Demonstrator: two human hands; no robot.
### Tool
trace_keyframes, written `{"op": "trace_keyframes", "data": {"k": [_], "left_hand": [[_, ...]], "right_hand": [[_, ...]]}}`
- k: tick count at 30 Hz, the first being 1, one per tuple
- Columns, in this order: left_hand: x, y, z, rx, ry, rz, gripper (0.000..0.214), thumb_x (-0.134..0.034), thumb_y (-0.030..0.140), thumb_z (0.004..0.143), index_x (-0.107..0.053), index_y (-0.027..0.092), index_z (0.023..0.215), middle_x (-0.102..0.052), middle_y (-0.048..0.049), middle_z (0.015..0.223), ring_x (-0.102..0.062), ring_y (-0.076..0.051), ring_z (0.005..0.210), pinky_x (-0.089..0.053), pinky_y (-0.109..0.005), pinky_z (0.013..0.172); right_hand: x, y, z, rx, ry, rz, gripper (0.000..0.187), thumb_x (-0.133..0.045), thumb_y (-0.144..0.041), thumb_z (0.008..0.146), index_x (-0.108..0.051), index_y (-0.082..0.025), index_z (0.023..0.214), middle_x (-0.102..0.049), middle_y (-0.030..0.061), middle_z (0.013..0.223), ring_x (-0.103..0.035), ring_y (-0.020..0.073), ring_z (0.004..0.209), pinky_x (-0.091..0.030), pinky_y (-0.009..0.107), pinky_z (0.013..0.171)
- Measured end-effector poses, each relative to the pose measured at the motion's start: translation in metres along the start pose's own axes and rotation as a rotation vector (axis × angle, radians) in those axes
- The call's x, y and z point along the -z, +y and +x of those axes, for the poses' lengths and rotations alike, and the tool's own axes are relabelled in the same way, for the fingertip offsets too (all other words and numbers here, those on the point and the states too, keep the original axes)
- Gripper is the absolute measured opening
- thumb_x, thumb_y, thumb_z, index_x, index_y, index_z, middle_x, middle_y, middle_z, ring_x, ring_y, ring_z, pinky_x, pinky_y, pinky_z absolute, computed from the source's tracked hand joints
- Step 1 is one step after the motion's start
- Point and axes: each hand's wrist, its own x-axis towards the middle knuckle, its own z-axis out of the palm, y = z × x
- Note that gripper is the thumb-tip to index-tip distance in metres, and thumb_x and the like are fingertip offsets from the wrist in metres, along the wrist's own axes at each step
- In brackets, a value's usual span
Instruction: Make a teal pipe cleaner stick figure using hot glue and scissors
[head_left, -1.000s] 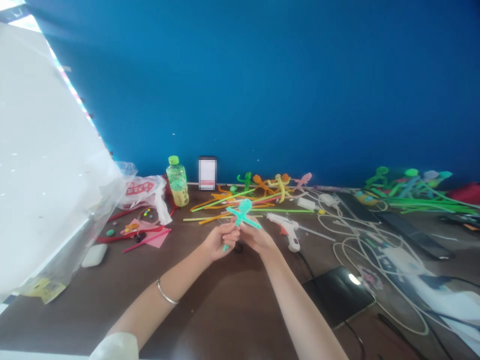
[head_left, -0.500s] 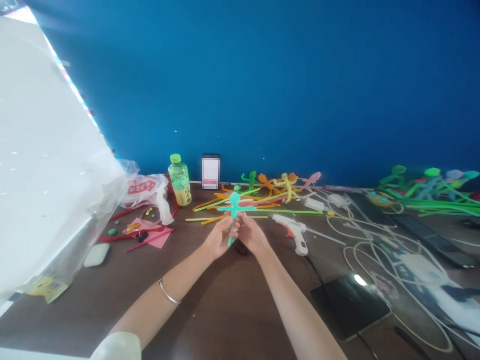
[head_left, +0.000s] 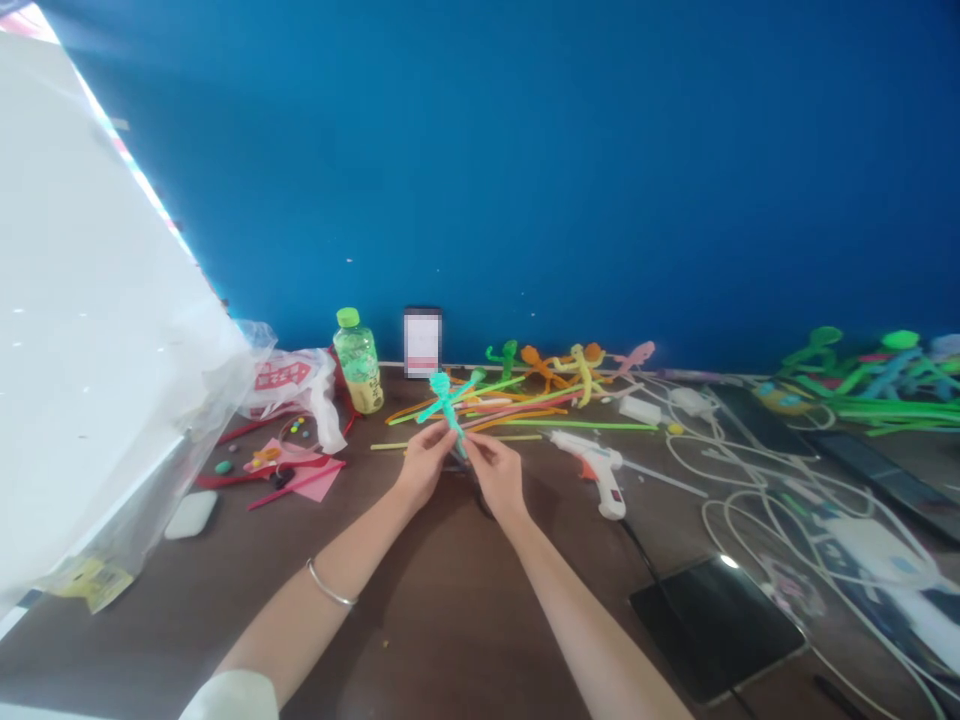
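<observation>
A turquoise pipe-cleaner figure (head_left: 443,396) with a round head and outstretched arms is held up over the desk, tilted with its head to the left. My left hand (head_left: 426,462) pinches its lower body between thumb and fingers. On the other side, my right hand (head_left: 495,470) grips the lower end with its fingertips. Fingers hide part of the figure's legs. Just behind lie loose pipe cleaners (head_left: 487,409) in orange, green and pink.
A white glue gun (head_left: 600,470) lies right of my hands, with a dark tablet (head_left: 718,626) nearer me. Behind stand a green-capped bottle (head_left: 358,362), a phone (head_left: 422,343) and finished figures, including a yellow one (head_left: 583,375). White cables (head_left: 720,462) tangle at right.
The turquoise figure has tipped to the left and shifted slightly left. My right hand has turned, its fingertips now pinching the lower end. The view has shifted slightly.
</observation>
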Motion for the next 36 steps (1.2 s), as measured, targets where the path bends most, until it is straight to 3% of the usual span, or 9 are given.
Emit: {"op": "trace_keyframes", "data": {"k": [3, 7, 11, 18, 21, 26, 31, 36], "left_hand": [[0.004, -0.002, 0.001, -0.034, -0.004, 0.161, 0.034, -0.071, 0.032, 0.064, -0.068, 0.013, 0.092, -0.069, -0.0069, 0.087, -0.06, -0.016, 0.074, -0.046, -0.029, 0.073], [0.004, 0.002, 0.0, -0.075, -0.042, 0.332, 0.033, -0.067, 0.034, 0.068, -0.068, 0.015, 0.094, -0.068, -0.008, 0.096, -0.06, -0.019, 0.085, -0.045, -0.03, 0.078], [0.003, 0.004, -0.002, -0.119, -0.064, 0.421, 0.032, -0.065, 0.034, 0.069, -0.068, 0.016, 0.095, -0.068, -0.0078, 0.097, -0.06, -0.02, 0.088, -0.045, -0.031, 0.079], [0.004, 0.001, -0.004, -0.075, -0.112, 0.437, 0.031, -0.065, 0.034, 0.069, -0.069, 0.016, 0.093, -0.068, -0.0072, 0.094, -0.06, -0.019, 0.083, -0.046, -0.03, 0.074], [0.004, 0.004, -0.004, -0.092, -0.128, 0.472, 0.03, -0.065, 0.034, 0.069, -0.069, 0.016, 0.092, -0.068, -0.0064, 0.09, -0.059, -0.017, 0.08, -0.045, -0.028, 0.073], [0.001, 0.008, -0.006, -0.006, -0.184, 0.323, 0.028, -0.067, 0.032, 0.067, -0.066, 0.015, 0.088, -0.062, -0.0019, 0.07, -0.055, -0.011, 0.062, -0.044, -0.025, 0.063], [-0.004, 0.011, -0.006, 0.151, -0.154, 0.006, 0.022, -0.069, 0.028, 0.065, -0.061, 0.015, 0.081, -0.052, 0.0029, 0.06, -0.045, -0.006, 0.051, -0.034, -0.018, 0.047], [-0.001, 0.007, -0.002, 0.066, -0.124, 0.116, 0.026, -0.068, 0.035, 0.067, -0.061, 0.013, 0.079, -0.052, 0.0028, 0.058, -0.046, -0.006, 0.049, -0.036, -0.02, 0.048]], "right_hand": [[0.002, 0.0, 0.0, -0.015, 0.022, -0.02, 0.025, -0.06, -0.035, 0.073, -0.066, -0.016, 0.089, -0.068, 0.0063, 0.08, -0.062, 0.0185, 0.068, -0.053, 0.032, 0.063], [0.006, -0.001, -0.001, 0.107, 0.07, -0.111, 0.02, -0.058, -0.032, 0.075, -0.066, -0.017, 0.084, -0.067, 0.0067, 0.083, -0.063, 0.0193, 0.077, -0.052, 0.032, 0.072], [0.008, -0.003, -0.002, 0.172, 0.087, -0.163, 0.019, -0.055, -0.032, 0.077, -0.065, -0.018, 0.085, -0.065, 0.0069, 0.083, -0.062, 0.0187, 0.078, -0.052, 0.031, 0.07], [0.011, -0.002, 0.001, 0.037, -0.032, -0.009, 0.02, -0.064, -0.032, 0.07, -0.062, -0.016, 0.081, -0.067, 0.0055, 0.076, -0.063, 0.0179, 0.069, -0.053, 0.031, 0.066], [0.015, -0.002, 0.002, 0.074, -0.008, -0.069, 0.018, -0.061, -0.03, 0.072, -0.063, -0.015, 0.082, -0.067, 0.0061, 0.076, -0.063, 0.0181, 0.069, -0.053, 0.032, 0.066], [0.021, -0.004, 0.001, 0.298, 0.046, -0.336, 0.014, -0.054, -0.025, 0.078, -0.064, -0.019, 0.086, -0.065, 0.0066, 0.084, -0.061, 0.0186, 0.079, -0.051, 0.032, 0.072], [0.026, -0.009, 0.002, 0.389, -0.036, -0.388, 0.011, -0.051, -0.02, 0.08, -0.062, -0.019, 0.082, -0.064, 0.0048, 0.082, -0.061, 0.017, 0.078, -0.05, 0.029, 0.071], [0.026, -0.011, 0.001, 0.522, -0.039, -0.472, 0.012, -0.049, -0.015, 0.082, -0.06, -0.02, 0.084, -0.06, 0.0051, 0.082, -0.059, 0.0165, 0.08, -0.05, 0.03, 0.074]]}}
